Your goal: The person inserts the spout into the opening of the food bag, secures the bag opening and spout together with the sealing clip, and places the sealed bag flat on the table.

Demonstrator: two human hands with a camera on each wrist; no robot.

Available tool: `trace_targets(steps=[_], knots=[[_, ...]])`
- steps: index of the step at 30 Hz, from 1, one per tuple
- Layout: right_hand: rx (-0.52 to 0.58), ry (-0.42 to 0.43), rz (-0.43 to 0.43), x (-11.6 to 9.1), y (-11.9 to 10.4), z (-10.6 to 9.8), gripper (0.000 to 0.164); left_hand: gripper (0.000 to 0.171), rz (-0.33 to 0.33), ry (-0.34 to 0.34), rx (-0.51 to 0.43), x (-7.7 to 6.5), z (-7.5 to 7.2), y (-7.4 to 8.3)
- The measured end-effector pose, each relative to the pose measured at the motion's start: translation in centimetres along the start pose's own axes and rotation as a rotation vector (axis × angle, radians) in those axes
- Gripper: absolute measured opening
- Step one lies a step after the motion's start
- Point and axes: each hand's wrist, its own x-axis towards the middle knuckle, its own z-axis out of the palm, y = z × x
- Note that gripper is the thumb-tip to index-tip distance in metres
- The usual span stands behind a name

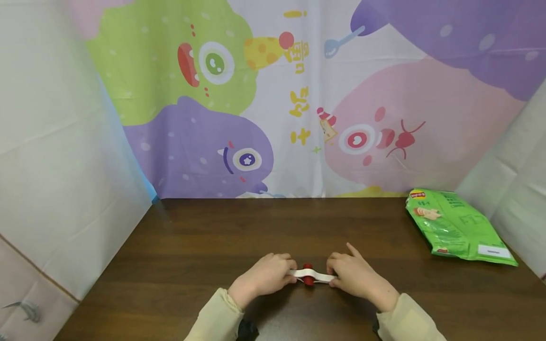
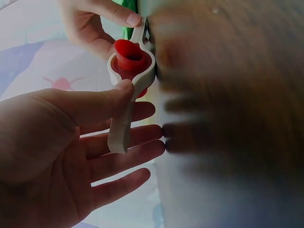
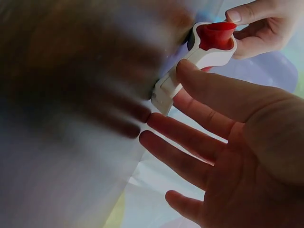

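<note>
Between my two hands, just over the dark table, is a white bag clip (image 1: 323,277) with a red, funnel-like spout (image 1: 308,274) through its round middle. My left hand (image 1: 269,274) pinches the clip's left end between thumb and index finger; in the left wrist view the other fingers (image 2: 128,159) stretch out beneath it. At the opposite end, my right hand (image 1: 354,274) holds the clip between thumb and forefinger. The right wrist view shows the right thumb (image 3: 209,85) lying along the white arm, the spout (image 3: 216,35) beyond it. Whether the clip touches the table cannot be told.
A green snack bag (image 1: 462,227) lies at the table's back right. The brown wooden table (image 1: 204,237) ends against a cartoon-printed curtain (image 1: 298,170). Pale cloth walls (image 1: 55,118) stand at both sides.
</note>
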Motion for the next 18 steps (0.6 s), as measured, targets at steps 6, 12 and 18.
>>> trace_targets(steps=[6, 12, 18], knots=[[-0.01, 0.022, -0.009, 0.05, -0.07, -0.04, 0.022, 0.009, 0.001, 0.008, -0.014, 0.06, -0.03, 0.03], [0.008, 0.035, 0.004, 0.22, -0.21, -0.05, 0.018, 0.008, -0.013, 0.03, -0.063, 0.19, -0.12, 0.03], [0.01, 0.113, 0.034, 0.18, -0.38, -0.22, 0.016, 0.01, -0.033, 0.059, -0.131, 0.42, -0.29, -0.05]])
